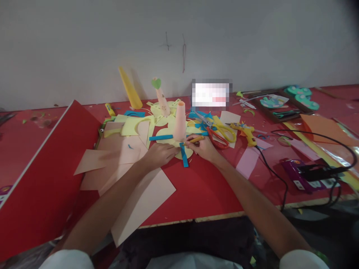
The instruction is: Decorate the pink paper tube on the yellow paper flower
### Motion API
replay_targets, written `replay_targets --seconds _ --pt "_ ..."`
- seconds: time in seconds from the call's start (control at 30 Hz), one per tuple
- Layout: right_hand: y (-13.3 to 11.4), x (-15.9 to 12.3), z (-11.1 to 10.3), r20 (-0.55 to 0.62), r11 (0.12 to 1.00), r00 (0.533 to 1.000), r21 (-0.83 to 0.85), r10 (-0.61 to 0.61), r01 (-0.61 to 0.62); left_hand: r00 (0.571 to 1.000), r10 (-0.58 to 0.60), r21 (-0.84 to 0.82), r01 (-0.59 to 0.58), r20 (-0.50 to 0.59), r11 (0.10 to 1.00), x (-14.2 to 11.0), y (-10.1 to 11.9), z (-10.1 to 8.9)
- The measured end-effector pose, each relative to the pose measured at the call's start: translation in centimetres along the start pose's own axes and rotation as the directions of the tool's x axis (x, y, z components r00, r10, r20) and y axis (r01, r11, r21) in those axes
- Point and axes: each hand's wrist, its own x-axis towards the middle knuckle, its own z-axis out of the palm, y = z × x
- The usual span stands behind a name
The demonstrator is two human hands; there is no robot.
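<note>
right hand (206, 148) grasps a yellow pencil (197, 139), tip down at the inner end of a blue strip (184, 158); on my feed, that strip lies between both hands, its long axis running from the pink cone's (180, 121) foot toward me. left hand (161, 154) is nearer, fingertips by its edge, though i cannot tell if they grip. red counter (196, 190) spans to the near edge; scissors (221, 132) lie beyond my right hand, beige sheets (146, 198) under my left forearm.
</note>
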Motion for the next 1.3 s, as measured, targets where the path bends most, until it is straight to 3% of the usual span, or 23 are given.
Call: replay_targets --seconds 0.13,0.37,0.7,0.97,1.17,1.3 --pt "-0.2 0.1 0.0 -0.021 1.0 1.0 -0.008 0.016 -0.017 1.0 0.003 -0.002 -0.003 0.004 1.0 0.0 0.0 -0.1" --pt "-0.8 -0.8 0.1 0.053 0.982 0.997 0.182 0.048 -0.057 1.0 0.009 0.0 -0.009 -0.014 1.0 0.0 0.0 -0.1" --pt "-1.1 -1.1 0.0 0.063 1.0 0.998 0.002 -0.02 0.019 1.0 -0.013 -0.011 0.013 0.003 1.0 -0.1 -0.1 0.1" --pt "-1.7 -1.3 -0.2 0.125 0.993 0.992 0.112 0.02 -0.035 1.0 -0.006 0.012 0.006 0.002 1.0 -0.1 -0.1 0.0" --pt "-1.4 -1.2 -0.1 0.065 1.0 0.998 0.016 0.008 -0.009 1.0 -0.001 0.002 0.001 -0.005 1.0 -0.1 -0.1 0.2" --pt "-1.5 -1.2 -0.1 0.117 0.996 0.993 0.076 0.033 -0.042 1.0 -0.017 0.008 0.017 -0.004 1.0 -0.1 0.0 0.2"
